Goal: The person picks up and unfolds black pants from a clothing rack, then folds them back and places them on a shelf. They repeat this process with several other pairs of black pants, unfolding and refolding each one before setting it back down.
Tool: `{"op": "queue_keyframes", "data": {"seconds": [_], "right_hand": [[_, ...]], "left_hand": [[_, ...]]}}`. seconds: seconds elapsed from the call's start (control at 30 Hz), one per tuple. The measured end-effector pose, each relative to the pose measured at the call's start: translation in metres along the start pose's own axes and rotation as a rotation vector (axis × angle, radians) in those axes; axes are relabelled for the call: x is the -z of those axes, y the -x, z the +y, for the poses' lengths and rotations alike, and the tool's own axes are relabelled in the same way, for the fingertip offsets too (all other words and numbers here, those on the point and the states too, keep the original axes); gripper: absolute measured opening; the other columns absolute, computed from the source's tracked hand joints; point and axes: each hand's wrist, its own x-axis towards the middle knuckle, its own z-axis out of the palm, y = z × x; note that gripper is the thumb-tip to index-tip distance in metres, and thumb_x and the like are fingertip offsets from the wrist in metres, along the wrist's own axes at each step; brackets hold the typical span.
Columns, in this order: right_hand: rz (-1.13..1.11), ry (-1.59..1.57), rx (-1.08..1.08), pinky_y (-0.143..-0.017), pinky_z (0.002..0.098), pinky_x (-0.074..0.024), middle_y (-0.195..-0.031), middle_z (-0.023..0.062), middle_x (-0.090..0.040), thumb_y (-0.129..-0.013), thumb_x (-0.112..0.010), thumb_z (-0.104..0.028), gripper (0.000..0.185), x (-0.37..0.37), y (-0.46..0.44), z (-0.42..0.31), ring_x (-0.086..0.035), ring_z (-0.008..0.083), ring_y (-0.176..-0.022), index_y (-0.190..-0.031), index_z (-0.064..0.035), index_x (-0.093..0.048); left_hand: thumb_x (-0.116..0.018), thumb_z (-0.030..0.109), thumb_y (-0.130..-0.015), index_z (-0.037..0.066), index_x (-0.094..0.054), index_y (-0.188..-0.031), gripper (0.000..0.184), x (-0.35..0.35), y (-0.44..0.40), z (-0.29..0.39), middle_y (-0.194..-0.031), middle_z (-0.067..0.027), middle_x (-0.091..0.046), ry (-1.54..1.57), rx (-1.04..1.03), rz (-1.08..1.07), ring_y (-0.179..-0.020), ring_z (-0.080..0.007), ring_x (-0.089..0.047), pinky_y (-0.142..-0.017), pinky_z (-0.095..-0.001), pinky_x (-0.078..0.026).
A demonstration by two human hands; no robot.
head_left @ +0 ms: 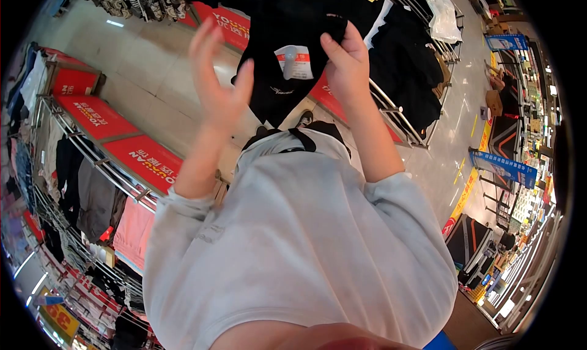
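A black garment (275, 99) hangs in front of me, its lower end narrowing toward my shoes. It carries a white and red price tag (294, 62) and small white lettering beneath that. My right hand (348, 62) pinches the garment's edge between thumb and fingers. To the garment's left, my left hand (223, 96) is raised with thumb and fingers spread, slightly blurred, and holds nothing. The garment's upper part merges with other dark cloth, so I cannot tell its exact kind.
Metal racks with dark clothes (406, 68) stand at the upper right. On the left, a rail (92, 157) with red sign panels (143, 160) carries hanging clothes, including pink ones (134, 230). Tiled floor (153, 74) lies between them. Store shelves (520, 105) line the far right.
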Motion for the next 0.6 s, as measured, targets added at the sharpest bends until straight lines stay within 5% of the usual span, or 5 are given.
{"op": "queue_keyframes", "data": {"seconds": [0.13,0.23,0.3,0.43,0.6], "right_hand": [[-0.155,-0.098,-0.088,-0.103,0.0309,-0.0469,-0.121,0.007,-0.066,-0.094,-0.066,-0.001,0.036,0.007,-0.011,-0.018,-0.062,0.0155,-0.113,-0.129,-0.0026,-0.059],[-0.105,0.029,0.023,-0.105,0.0318,-0.0435,-0.126,0.0074,-0.066,-0.098,-0.06,-0.004,0.036,0.03,-0.025,-0.016,-0.06,0.0172,-0.119,-0.134,-0.0011,-0.057],[-0.088,0.035,0.047,-0.104,0.0306,-0.0435,-0.126,0.007,-0.066,-0.099,-0.06,-0.004,0.037,0.043,-0.027,-0.019,-0.06,0.0155,-0.118,-0.135,-0.0006,-0.057],[-0.086,0.175,0.051,-0.104,0.0296,-0.0439,-0.128,0.0061,-0.065,-0.096,-0.066,-0.004,0.041,0.059,-0.03,-0.035,-0.059,0.0155,-0.117,-0.135,-0.0022,-0.057],[-0.015,0.444,0.181,-0.084,0.0274,-0.0505,-0.109,0.0029,-0.067,-0.097,-0.063,-0.005,0.022,0.045,-0.015,-0.056,-0.06,0.0109,-0.099,-0.118,-0.0012,-0.063]], "left_hand": [[-0.079,0.005,-0.077,0.001,-0.055,-0.124,0.053,-0.015,-0.063,-0.002,-0.135,-0.0163,-0.055,0.669,0.189,-0.259,-0.113,-0.0337,-0.059,-0.093,-0.0415,-0.05],[-0.082,0.009,-0.074,0.003,-0.057,-0.108,0.042,-0.013,-0.086,-0.004,-0.101,-0.0164,-0.057,0.52,0.085,-0.557,-0.1,-0.0344,-0.059,-0.09,-0.0399,-0.047],[-0.082,0.014,-0.081,0.004,-0.05,-0.132,0.061,-0.013,-0.094,-0.01,-0.141,-0.0068,-0.055,0.32,-0.016,-0.676,-0.132,-0.0206,-0.051,-0.109,-0.0332,-0.041],[-0.086,0.01,-0.069,0.003,-0.055,-0.105,0.048,-0.016,-0.122,0.022,-0.096,-0.0139,-0.055,0.007,-0.008,-0.81,-0.095,-0.029,-0.06,-0.083,-0.0357,-0.047],[-0.08,0.006,-0.071,0.001,-0.052,-0.08,0.03,-0.036,-0.14,0.058,-0.091,-0.0143,-0.052,-0.158,-0.136,-0.773,-0.085,-0.0342,-0.058,-0.071,-0.0388,-0.048]]}}
